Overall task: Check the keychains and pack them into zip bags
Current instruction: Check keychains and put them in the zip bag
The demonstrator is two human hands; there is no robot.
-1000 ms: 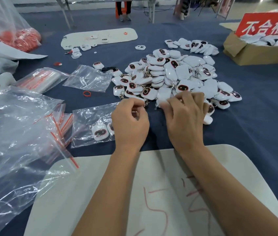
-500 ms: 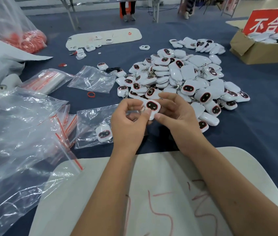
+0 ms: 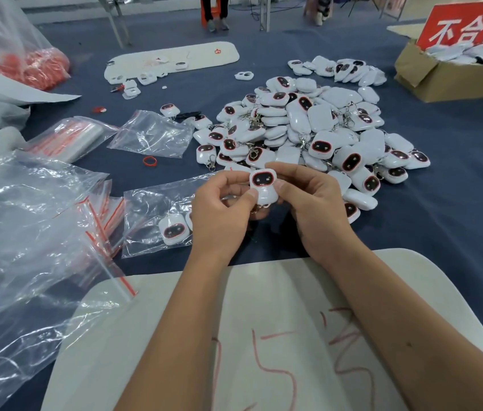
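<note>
Holding one keychain: left hand, right hand.

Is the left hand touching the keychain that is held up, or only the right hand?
Touching. In the head view the left hand presses its thumb on the keychain; the right hand grips its other side.

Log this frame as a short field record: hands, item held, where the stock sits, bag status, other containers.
left hand: gripping the keychain's lower left side
right hand: gripping the keychain's right side
keychain: white, dark face toward camera, held above the table
pile of keychains: loose heap beyond the hands
zip bag: flat on the table left of the hands, at least one keychain inside
cardboard box: far right, red sign, white pieces inside
</note>
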